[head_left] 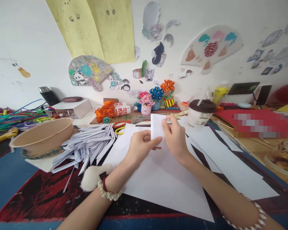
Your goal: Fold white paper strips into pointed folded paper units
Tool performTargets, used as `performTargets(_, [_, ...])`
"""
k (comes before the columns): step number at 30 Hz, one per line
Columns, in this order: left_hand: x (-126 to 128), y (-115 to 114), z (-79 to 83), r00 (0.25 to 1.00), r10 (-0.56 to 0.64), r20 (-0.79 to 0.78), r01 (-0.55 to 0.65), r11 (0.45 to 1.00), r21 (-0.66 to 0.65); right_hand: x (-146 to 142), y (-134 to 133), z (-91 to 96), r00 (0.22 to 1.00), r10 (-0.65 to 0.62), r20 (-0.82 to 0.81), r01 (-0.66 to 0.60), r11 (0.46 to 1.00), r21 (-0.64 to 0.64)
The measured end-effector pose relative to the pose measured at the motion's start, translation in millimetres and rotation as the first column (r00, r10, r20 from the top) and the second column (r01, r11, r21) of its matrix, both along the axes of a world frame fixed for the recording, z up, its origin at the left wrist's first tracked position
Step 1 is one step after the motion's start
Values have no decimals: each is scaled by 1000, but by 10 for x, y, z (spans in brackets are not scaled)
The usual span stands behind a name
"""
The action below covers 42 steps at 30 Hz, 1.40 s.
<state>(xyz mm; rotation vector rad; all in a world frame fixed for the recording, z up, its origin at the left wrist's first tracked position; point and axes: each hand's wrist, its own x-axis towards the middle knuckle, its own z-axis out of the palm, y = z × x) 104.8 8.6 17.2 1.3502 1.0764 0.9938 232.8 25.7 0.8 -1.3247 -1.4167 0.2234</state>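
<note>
Both hands hold a small folded piece of white paper (156, 126) upright above the table, in the middle of the head view. My left hand (140, 145) pinches its lower left edge, thumb across the front. My right hand (174, 135) grips its right side, fingers curled over the top edge. Beneath the hands lie large white paper sheets (168, 182) on a red and black mat (43, 191). A heap of folded white paper pieces (88, 145) lies to the left of my left hand.
A tan bowl (42, 135) stands at the left, with coloured pipe cleaners (16, 116) behind it. Scissors (120, 126), pipe-cleaner flowers (156, 95) and a lidded drink cup (199, 115) stand behind the hands. A red sheet (259, 123) lies at the right.
</note>
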Motion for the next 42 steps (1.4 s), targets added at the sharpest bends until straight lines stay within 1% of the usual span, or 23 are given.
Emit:
performTargets(2, [-1,-9,18,998,-48,-36,46,998,-48,14,2,4,1000,-1,-15,1,1000,-17])
performTargets(4, [3,-22,33,996,-66,-52,62,995,-80,22,5,7,999,1,-35,-2,1000,-28])
performTargets(9, [11,-38,37,998,-53,-25,51,996,-79,27,19,-6,993,36,-113,-40,999,-33])
performTargets(14, [-12,-25,26,996,-84,-15,83,994,-72,18,10,0,982,75,-171,-72,997,22])
performTargets(18, [-26,-16,9,994,-105,16,105,994,-41,12,-10,31,985,74,-154,-63,995,74])
performTargets(22, [-20,-10,-2,996,-92,10,92,995,-25,18,-18,56,989,63,-134,-51,994,95])
performTargets(25, [-6,-12,7,997,-79,0,79,996,-48,31,-18,66,990,62,-124,-53,996,71])
performTargets(29, [14,-38,39,997,-72,32,74,992,-97,44,-15,67,992,37,-118,-35,999,18])
performTargets(35, [37,-73,61,998,-39,47,45,988,-145,38,10,27,994,4,-109,-8,999,-38])
performTargets(42, [68,-62,8,1000,10,18,-8,989,-147,50,55,-7,999,-34,1,34,998,-49])
